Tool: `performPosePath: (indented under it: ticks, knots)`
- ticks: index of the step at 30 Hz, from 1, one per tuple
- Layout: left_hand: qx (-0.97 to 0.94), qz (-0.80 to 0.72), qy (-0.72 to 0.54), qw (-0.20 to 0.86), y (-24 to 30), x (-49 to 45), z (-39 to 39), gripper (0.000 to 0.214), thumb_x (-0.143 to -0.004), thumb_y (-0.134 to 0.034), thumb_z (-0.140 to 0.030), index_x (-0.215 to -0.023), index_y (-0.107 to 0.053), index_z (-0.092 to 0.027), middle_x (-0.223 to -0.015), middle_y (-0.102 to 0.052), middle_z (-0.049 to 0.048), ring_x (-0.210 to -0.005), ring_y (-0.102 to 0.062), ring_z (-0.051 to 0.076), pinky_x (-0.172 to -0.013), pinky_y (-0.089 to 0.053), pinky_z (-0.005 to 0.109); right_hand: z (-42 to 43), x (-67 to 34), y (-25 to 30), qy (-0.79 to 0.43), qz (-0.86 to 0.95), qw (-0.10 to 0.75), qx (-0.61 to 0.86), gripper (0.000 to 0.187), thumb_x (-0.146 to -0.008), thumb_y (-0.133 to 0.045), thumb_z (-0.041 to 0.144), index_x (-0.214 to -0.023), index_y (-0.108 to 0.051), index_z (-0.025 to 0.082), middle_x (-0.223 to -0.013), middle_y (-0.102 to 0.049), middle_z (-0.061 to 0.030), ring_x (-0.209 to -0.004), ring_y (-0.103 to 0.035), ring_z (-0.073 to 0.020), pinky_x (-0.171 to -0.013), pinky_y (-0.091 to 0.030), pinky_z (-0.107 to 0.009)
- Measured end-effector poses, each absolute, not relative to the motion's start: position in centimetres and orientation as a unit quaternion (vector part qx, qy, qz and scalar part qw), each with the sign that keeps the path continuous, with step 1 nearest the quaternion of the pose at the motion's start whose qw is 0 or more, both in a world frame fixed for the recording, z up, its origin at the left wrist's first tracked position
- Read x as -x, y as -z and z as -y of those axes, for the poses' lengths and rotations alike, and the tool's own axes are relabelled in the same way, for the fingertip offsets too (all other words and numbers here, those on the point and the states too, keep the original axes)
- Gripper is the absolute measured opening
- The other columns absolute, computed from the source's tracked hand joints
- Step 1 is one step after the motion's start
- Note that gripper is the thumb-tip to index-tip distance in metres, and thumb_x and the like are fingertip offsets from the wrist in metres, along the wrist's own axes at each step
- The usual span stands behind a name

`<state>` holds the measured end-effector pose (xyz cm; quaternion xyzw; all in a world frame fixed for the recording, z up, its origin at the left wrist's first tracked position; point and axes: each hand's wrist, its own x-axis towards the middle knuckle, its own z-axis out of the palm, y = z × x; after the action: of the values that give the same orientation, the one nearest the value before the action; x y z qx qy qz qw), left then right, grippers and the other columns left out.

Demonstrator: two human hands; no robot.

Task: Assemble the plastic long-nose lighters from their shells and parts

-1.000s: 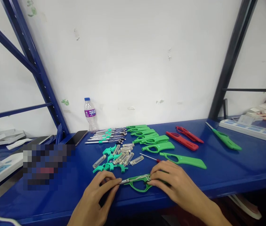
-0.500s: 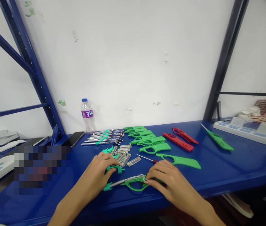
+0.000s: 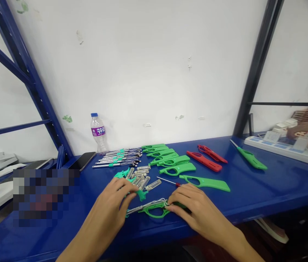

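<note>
A teal trigger piece (image 3: 142, 195) is now pinched between the thumb and fingers of the left hand (image 3: 111, 200), just above the tabletop (image 3: 257, 193) and near the clear fuel tanks (image 3: 145, 181). One second ago, the end of the metal tube (image 3: 134, 210) was gripped by that hand; half a second ago, the tube had been let go and the teal pieces were being reached for. The green half-shell (image 3: 157, 217) is seen at the front of the tabletop, between the two hands, with the tube laid along its left end and the white wires (image 3: 158, 201) run above its finger loop. Its right part is covered and held by the right hand (image 3: 194, 204), by whose fingertips the wires are met; this grasp has been kept in all three views. The screwdriver (image 3: 167, 180), its handle partly hidden behind the right hand, has been left in place, as have the row of green shells (image 3: 179, 168) and the red half-shells (image 3: 204, 161) beyond. The whole scene is shifted slightly leftward in view.
</note>
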<state>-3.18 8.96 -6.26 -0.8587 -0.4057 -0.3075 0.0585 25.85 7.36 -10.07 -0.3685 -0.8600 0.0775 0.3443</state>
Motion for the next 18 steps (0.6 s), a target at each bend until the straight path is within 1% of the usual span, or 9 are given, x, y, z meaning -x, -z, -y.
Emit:
performPosePath:
  ticks: [2,4,7,12,15,18]
  knots:
    - [0.862,0.36,0.349,0.079,6.9,2.1,-7.7,0.026,-0.106,-0.047,-0.014,-0.102,-0.071,-0.024,-0.097,-0.075,0.0015,-0.088,-0.07,0.019,-0.079,-0.055,0.029,-7.3,-25.8,10.0,-0.076,0.86,0.345,0.369,0.008,-0.109,-0.061,0.029,-0.105,-0.067,0.026,-0.1,-0.073,0.0025,-0.091,-0.065,-0.0193,-0.092,-0.042,-0.036]
    - [0.864,0.343,0.354,0.099,7.8,1.1,-6.8,0.028,-0.105,-0.046,-0.01,-0.106,-0.071,-0.024,-0.094,-0.074,0.001,-0.084,-0.07,0.019,-0.078,-0.056,0.029,-7.3,-25.8,10.0,-0.076,0.859,0.346,0.371,0.009,-0.11,-0.061,0.029,-0.105,-0.067,0.026,-0.1,-0.073,0.0023,-0.09,-0.065,-0.0191,-0.092,-0.042,-0.036]
    - [0.862,0.359,0.338,0.119,9.1,0.1,-6.3,0.034,-0.103,-0.044,-0.005,-0.114,-0.071,-0.022,-0.094,-0.071,0.0031,-0.08,-0.066,0.02,-0.072,-0.057,0.031,-7.3,-25.8,10.0,-0.076,0.86,0.345,0.368,0.01,-0.11,-0.061,0.028,-0.104,-0.068,0.025,-0.099,-0.073,0.0017,-0.09,-0.065,-0.0187,-0.092,-0.043,-0.036]
    - [0.859,0.362,0.328,0.151,10.5,-0.7,-6.7,0.042,-0.098,-0.041,0.001,-0.118,-0.072,-0.019,-0.093,-0.069,0.0054,-0.075,-0.063,0.019,-0.066,-0.056,0.031,-7.2,-25.8,10.0,-0.066,0.86,0.346,0.368,0.012,-0.11,-0.06,0.029,-0.103,-0.069,0.024,-0.098,-0.074,0.0003,-0.089,-0.065,-0.0194,-0.092,-0.044,-0.037]
    - [0.858,0.354,0.335,0.161,10.8,-1.0,-7.0,0.039,-0.101,-0.042,-0.002,-0.121,-0.07,-0.02,-0.089,-0.068,0.0046,-0.072,-0.062,0.019,-0.065,-0.055,0.03,-7.3,-25.8,10.1,-0.063,0.864,0.342,0.364,0.016,-0.111,-0.058,0.031,-0.103,-0.07,0.024,-0.098,-0.075,-0.0009,-0.089,-0.066,-0.0201,-0.092,-0.045,-0.037]
    - [0.859,0.358,0.339,0.137,10.8,-1.3,-7.2,0.03,-0.105,-0.044,-0.009,-0.112,-0.071,-0.02,-0.085,-0.068,0.004,-0.073,-0.063,0.021,-0.067,-0.056,0.032,-7.4,-25.9,10.1,-0.053,0.871,0.34,0.351,0.022,-0.112,-0.055,0.035,-0.103,-0.071,0.023,-0.097,-0.076,-0.002,-0.088,-0.066,-0.0201,-0.091,-0.046,-0.037]
